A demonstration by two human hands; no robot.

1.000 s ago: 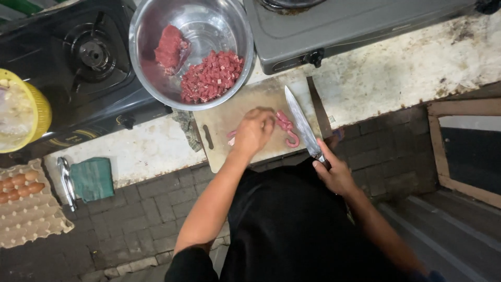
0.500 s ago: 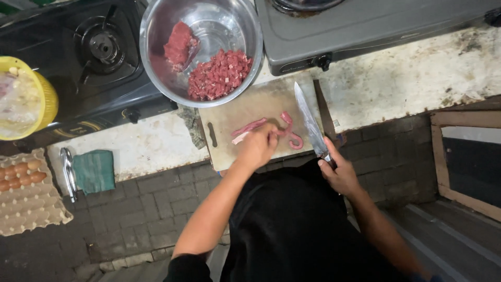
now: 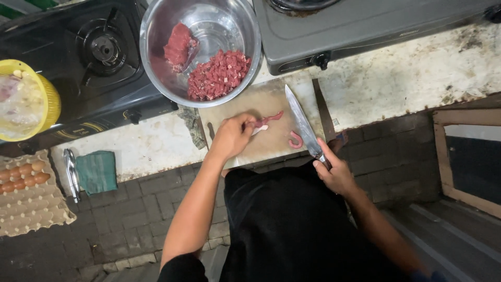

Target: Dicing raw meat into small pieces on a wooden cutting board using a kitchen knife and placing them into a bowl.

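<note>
Left hand (image 3: 232, 137) pinching a meat strip (image 3: 269, 119), strip's near end hidden; right hand (image 3: 334, 169) clenched around the knife (image 3: 301, 123), handle concealed.

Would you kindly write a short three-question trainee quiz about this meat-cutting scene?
1. True or false: the right hand holds the knife with its blade over the cutting board.
2. What does the left hand pinch? A) an egg B) a meat strip C) the green cloth
3. Fill in: the diced meat lies in the steel ____.

Key: 1 true; 2 B; 3 bowl.
</note>
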